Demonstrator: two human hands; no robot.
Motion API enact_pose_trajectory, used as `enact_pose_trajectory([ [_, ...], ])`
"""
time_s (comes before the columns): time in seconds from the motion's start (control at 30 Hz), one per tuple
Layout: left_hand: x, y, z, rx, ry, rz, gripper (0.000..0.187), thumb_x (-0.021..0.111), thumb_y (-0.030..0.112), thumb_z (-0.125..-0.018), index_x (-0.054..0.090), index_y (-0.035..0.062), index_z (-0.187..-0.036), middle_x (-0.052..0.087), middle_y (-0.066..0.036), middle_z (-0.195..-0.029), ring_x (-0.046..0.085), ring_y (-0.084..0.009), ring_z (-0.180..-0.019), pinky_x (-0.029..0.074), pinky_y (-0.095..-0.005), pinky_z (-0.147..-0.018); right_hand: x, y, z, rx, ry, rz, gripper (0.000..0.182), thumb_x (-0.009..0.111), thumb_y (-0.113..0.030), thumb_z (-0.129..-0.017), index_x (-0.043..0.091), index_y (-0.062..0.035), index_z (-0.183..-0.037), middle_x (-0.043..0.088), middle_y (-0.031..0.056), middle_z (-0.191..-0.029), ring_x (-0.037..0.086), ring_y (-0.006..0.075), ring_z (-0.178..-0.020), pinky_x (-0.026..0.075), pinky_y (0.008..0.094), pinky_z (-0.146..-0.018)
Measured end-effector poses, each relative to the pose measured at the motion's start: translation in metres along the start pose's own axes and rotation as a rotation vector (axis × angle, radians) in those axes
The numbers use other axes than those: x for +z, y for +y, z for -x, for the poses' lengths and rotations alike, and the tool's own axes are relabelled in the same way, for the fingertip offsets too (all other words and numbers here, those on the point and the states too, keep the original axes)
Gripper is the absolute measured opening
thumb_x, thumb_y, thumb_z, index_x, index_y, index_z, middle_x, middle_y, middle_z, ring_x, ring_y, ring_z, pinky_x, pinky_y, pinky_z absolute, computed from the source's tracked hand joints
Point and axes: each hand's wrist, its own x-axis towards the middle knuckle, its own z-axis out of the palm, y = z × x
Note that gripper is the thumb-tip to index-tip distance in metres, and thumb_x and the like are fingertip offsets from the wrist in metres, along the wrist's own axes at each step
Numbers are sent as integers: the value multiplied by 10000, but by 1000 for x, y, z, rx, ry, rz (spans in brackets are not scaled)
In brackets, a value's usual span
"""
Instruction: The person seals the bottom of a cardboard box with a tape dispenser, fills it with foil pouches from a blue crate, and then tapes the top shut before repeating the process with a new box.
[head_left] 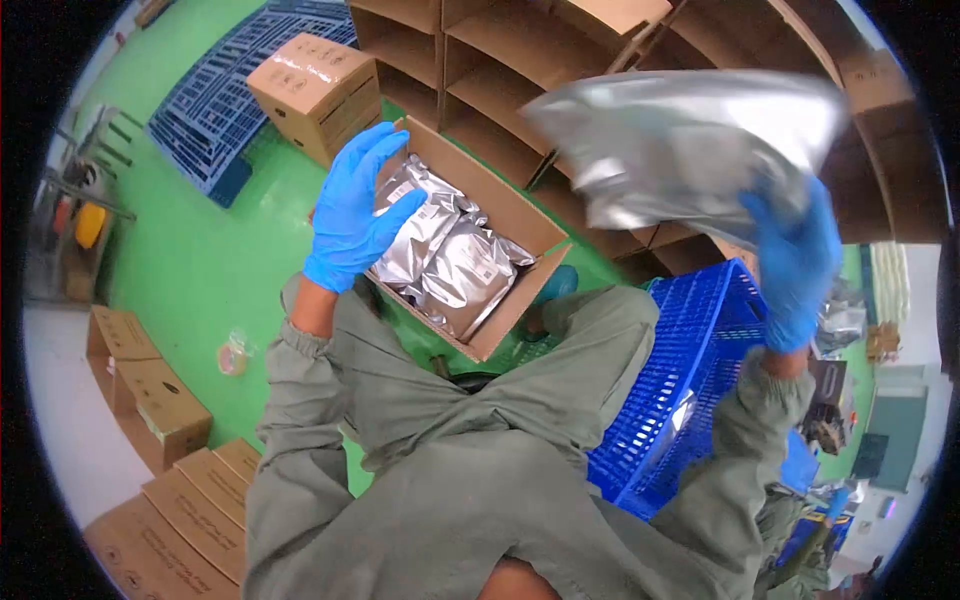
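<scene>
Right grip [795,245], blue glove: grasping a silver pouch [680,150] by its near right end, thumb side on the foil. Pouch is up in the air, clear of the carton [505,203], roughly over the gap between the cardboard shelving [495,125] and the blue crate [640,430]; its outline is blurred, contents not visible. Left grip [362,215], also blue glove: released, nothing in it, fingers spread and thumb out, at the left side of the carton. Can't tell if it touches the carton edge or the foil below. Carton is open-topped, sits between the wearer's knees at a slant, with silver pouches [472,268] packed in it, at least two showing, printed label on the nearer one. Blue crate is just beside the right leg, slatted sides, something silver visible through them. Shelving stands beyond the carton. Upper left: taped brown box [312,90] next to a blue pallet [235,100]. Roll of tape [232,358] lies on the green floor [265,250], left of the wearer. More brown boxes [165,520] lower left. Another person [790,530] partly in view at lower right, well apart from the pouch, similar olive-grey clothing.
</scene>
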Motion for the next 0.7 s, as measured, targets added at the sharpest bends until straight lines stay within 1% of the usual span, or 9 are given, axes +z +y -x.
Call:
enact_pose_trajectory([
  [0.07,-10,16,-7,10,6,3,641,791,249,-781,547,100,-1355,545,-168,-1359,509,-359,-1267,410,-437,-1072,43,-8,-4,-118,-188,-36,533,794,-121,-787,592,-65,-1277,656,144,-1037,679,254,-899,540,362,-755],
  [0.13,-12,20,-10,12,19,7,650,795,253,-774,548,99,-1356,547,-167,-1359,514,-355,-1265,413,-432,-1071,91,-11,12,-72,-442,-118,566,796,-206,-773,584,-79,-1282,643,152,-1003,650,316,-870,524,406,-751],
  [0.2,1,16,-6,-44,-147,107,653,798,274,-773,552,89,-1349,552,-165,-1357,511,-346,-1272,408,-428,-1079,147,7,41,-133,-653,3,618,774,-274,-792,536,-119,-1341,629,182,-1016,631,350,-931,517,443,-805],
  [0.27,33,1,1,-115,-434,104,662,786,354,-787,553,85,-1346,547,-163,-1366,505,-336,-1282,406,-439,-1085,183,31,89,-22,-786,330,681,748,-289,-815,455,-105,-1401,581,233,-1097,609,381,-1007,514,463,-842],
  [0.4,136,-46,26,6,-615,31,776,799,507,-716,567,91,-1329,515,-168,-1397,500,-343,-1281,408,-464,-1075,215,63,160,342,-709,-43,687,659,-207,-897,351,14,-1470,493,310,-1306,541,448,-1142,464,477,-965],
  [0.43,157,-47,26,59,-798,-39,855,819,527,-670,550,83,-1350,518,-184,-1387,502,-360,-1268,403,-456,-1083,219,66,172,421,-647,-151,683,621,-182,-914,315,27,-1488,489,299,-1336,535,446,-1172,450,471,-987],
  [0.47,173,-50,28,114,-982,-106,934,839,547,-625,533,76,-1371,521,-199,-1378,504,-376,-1255,397,-447,-1091,218,66,176,405,-663,-149,683,621,-182,-914,315,27,-1488,489,299,-1336,535,446,-1172,450,471,-987],
  [0.53,201,-56,38,122,-993,-111,1007,853,576,-559,536,67,-1367,522,-206,-1372,499,-387,-1253,396,-451,-1090,215,70,177,238,-541,-204,679,612,-151,-911,311,16,-1496,498,285,-1339,557,427,-1142,454,440,-984],
  [0.7,250,-70,75,16,-1067,-88,1168,808,721,-408,571,14,-1306,531,-219,-1298,514,-391,-1184,416,-456,-1045,208,63,166,376,-669,-315,719,618,-172,-903,275,-26,-1517,466,293,-1370,500,443,-1226,453,462,-979],
])
